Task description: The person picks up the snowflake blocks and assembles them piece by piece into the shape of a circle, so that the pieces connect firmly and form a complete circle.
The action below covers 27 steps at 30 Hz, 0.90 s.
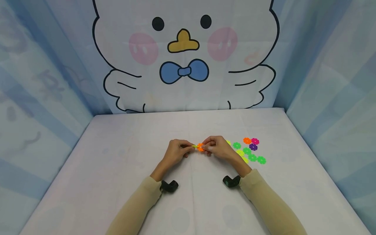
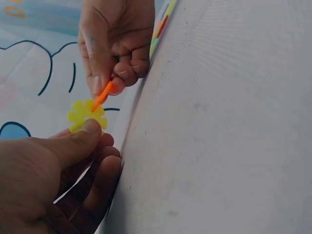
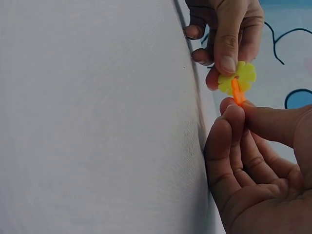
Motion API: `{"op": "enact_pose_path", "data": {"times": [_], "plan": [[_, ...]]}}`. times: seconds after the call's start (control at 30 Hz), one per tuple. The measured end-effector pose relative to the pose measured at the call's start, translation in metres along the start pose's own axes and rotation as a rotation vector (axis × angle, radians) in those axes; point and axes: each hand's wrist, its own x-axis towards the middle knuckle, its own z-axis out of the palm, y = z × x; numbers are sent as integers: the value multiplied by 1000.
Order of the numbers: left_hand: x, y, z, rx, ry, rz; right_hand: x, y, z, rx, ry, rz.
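Observation:
Above the middle of the table my two hands meet. My left hand (image 1: 177,151) pinches a yellow notched plastic disc (image 2: 79,116) between thumb and fingers. An orange notched disc (image 1: 200,147) is pinched by my right hand (image 1: 218,147). In the right wrist view the orange disc (image 3: 237,91) stands edge-on against the yellow disc (image 3: 243,78), at right angles to it. Its edge lies right at a notch of the yellow one. Fingertips cover part of both discs.
Right of my right hand lie several loose discs: green (image 1: 252,158), yellow (image 1: 240,152), orange (image 1: 247,140), pink (image 1: 255,141) and purple (image 1: 253,147). A white cloth (image 1: 117,182) covers the table. Printed curtains (image 1: 185,94) stand at the back and sides.

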Motion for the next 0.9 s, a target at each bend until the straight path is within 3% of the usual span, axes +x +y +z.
{"op": "enact_pose_path", "data": {"times": [0.7, 0.9], "plan": [[-3, 3, -1, 17, -21, -21, 1, 2, 1, -45, 25, 25], [-2, 5, -2, -14, -46, -42, 1, 0, -2, -45, 43, 48]]}}
